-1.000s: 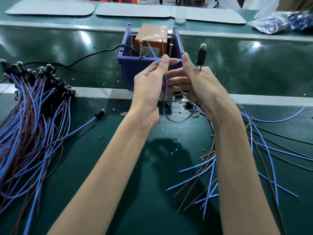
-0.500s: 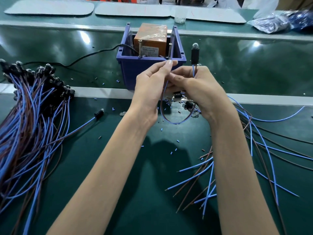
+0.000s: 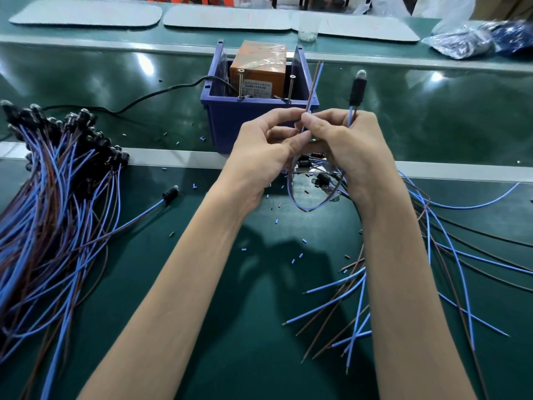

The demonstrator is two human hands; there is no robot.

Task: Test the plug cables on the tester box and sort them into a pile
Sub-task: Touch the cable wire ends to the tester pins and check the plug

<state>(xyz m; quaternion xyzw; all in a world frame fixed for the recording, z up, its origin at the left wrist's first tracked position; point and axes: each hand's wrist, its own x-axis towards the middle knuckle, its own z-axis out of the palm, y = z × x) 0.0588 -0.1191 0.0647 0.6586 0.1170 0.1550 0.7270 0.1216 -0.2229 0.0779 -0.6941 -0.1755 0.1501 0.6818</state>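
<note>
The plug cable [image 3: 313, 82] is being pinched by both the left hand [image 3: 265, 142] and right hand [image 3: 350, 145], bare ends aiming up toward the tester box [image 3: 259, 111] screws, probably for contact; the tested pile [image 3: 54, 180] is lying along the worktop's left edge.

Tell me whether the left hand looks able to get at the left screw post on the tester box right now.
Probably yes. The left hand is just in front of the blue bin, and the left screw post stands exposed above its rim, though the fingers are pinching the wire ends.
</note>
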